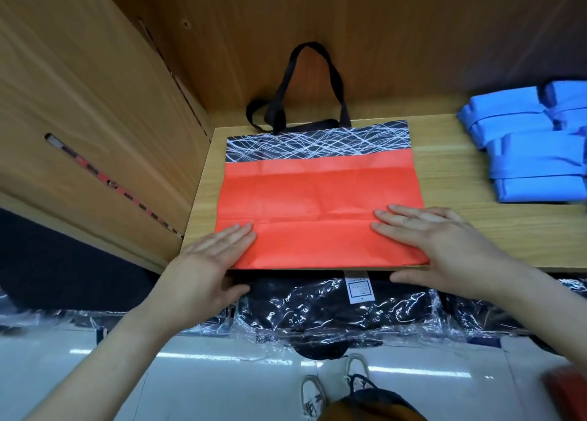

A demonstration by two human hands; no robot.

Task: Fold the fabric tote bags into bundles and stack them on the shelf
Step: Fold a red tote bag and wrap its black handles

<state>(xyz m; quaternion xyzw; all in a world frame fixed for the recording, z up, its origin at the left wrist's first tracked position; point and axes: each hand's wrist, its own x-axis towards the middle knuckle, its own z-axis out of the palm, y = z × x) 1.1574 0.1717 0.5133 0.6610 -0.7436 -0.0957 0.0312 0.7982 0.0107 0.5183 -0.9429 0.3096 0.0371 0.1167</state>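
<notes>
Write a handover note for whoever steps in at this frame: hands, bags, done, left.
Left hand: open, fingers flat on the red tote bag at its near left corner.
Right hand: open, flat on its near right corner.
Bag spread flat on the shelf, handles toward the back wall.
Done: blue bundles stacked at the shelf's right.
Left: fold the red bag into a bundle and stack it.

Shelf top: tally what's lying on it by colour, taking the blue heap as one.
Red-and-black tote bag, spread flat: 1
Blue heap of folded bundles, single bundles too overlapped to count: 1
Total: 2
</notes>
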